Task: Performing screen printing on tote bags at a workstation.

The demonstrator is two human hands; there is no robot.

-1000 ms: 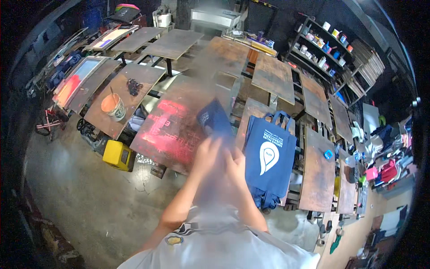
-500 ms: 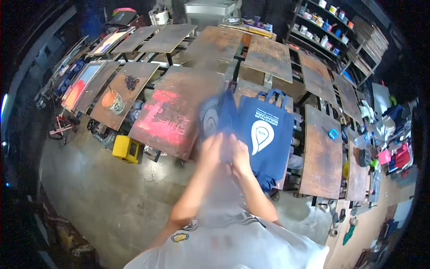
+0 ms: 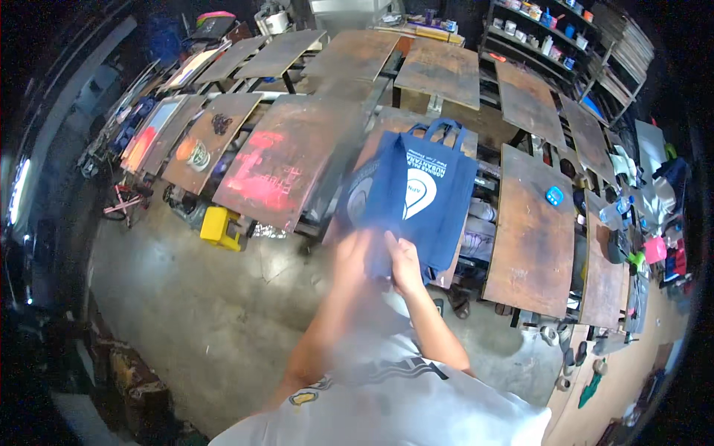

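While the right hand [image 3: 404,264] clamps the near end of a blue bag [image 3: 382,192], blur hides whether the left hand [image 3: 352,260] grips too; the bag extends beyond both, partly covering stacked bags [image 3: 448,215] on a bench [image 3: 393,120].

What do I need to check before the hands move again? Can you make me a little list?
1. Right hand has hold of the held blue bag: ok, its thumb is at the near end.
2. Left hand has a firm grip: cannot tell, it is blurred.
3. Bag pile lies on a board: ok.
4. Pile's white print is fully in view: not ok, the held bag hides its left part.
5. Bucket is well away from the bags: ok, it stands on another board, off to the left.
6. Number of bags in the pile: cannot tell, they overlap.
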